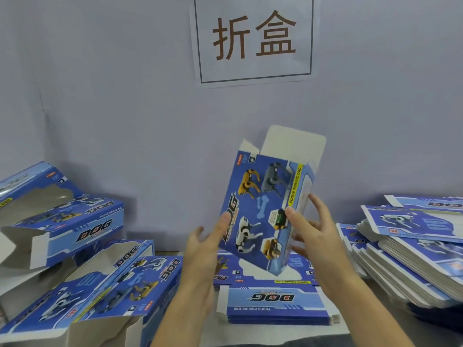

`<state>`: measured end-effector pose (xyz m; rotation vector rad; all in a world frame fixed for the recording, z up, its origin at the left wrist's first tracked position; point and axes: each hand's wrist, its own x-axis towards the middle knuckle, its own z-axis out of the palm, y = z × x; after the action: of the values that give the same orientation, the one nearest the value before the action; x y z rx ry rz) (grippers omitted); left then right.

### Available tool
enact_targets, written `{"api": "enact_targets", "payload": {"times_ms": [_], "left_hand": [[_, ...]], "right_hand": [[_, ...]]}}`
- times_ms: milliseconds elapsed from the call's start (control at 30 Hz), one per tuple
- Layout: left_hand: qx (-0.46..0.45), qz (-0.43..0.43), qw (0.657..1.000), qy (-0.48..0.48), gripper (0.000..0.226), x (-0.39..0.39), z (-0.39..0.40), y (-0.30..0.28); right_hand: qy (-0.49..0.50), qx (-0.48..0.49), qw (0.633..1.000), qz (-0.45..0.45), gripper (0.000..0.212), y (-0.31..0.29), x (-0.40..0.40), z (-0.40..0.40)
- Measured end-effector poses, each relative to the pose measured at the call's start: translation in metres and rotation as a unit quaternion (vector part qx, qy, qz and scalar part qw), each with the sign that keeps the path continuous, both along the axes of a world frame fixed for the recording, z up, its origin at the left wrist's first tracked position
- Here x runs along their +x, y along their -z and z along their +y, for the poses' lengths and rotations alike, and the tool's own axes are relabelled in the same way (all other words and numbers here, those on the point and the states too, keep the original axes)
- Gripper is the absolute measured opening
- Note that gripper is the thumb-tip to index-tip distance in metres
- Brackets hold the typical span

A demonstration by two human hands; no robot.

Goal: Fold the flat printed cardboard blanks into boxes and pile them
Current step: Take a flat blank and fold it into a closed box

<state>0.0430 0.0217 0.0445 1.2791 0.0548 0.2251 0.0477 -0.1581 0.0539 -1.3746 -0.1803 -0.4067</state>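
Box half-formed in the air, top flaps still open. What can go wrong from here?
1. The left hand touches the box only with thumb and fingertips; the right hand pinches one edge, so the box may slip or twist.
2. The folded boxes on the left lie tilted and uneven; another could slide off.
3. The blank stack on the right fans out, likely to shift.

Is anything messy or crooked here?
Yes. The folded boxes on the left lie tumbled at different angles with end flaps hanging open, not neatly piled. The stacks of flat blanks on the right have slid askew, fanning out. Nothing looks torn.
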Motion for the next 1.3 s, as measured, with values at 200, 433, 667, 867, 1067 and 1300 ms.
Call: {"api": "enact_targets", "payload": {"times_ms": [200, 433, 667, 867, 1067, 1300], "left_hand": [[0.058, -0.099, 0.993, -0.026, 0.084, 0.0, 0.023, -0.004], [0.044, -0.134, 0.984, 0.105, 0.05, -0.001, 0.015, 0.001], [0.039, -0.153, 0.986, 0.053, 0.039, -0.003, 0.003, -0.001], [0.09, -0.199, 0.976, 0.015, 0.045, -0.006, 0.003, -0.001], [0.102, -0.207, 0.972, 0.051, 0.036, -0.006, 0.004, -0.002], [0.114, -0.194, 0.974, -0.026, 0.047, -0.004, -0.011, -0.001]], "right_hand": [[-0.146, -0.158, 0.975, 0.052, 0.063, 0.005, -0.001, -0.006], [-0.139, -0.109, 0.983, 0.047, 0.062, 0.018, 0.007, 0.004], [-0.092, -0.125, 0.988, -0.014, 0.055, 0.022, 0.002, 0.019], [-0.081, -0.074, 0.993, -0.035, 0.053, 0.025, 0.0, 0.03], [-0.034, -0.072, 0.995, -0.052, 0.057, 0.028, 0.001, 0.031], [-0.055, -0.059, 0.995, -0.056, 0.056, 0.032, 0.001, 0.032]]}}
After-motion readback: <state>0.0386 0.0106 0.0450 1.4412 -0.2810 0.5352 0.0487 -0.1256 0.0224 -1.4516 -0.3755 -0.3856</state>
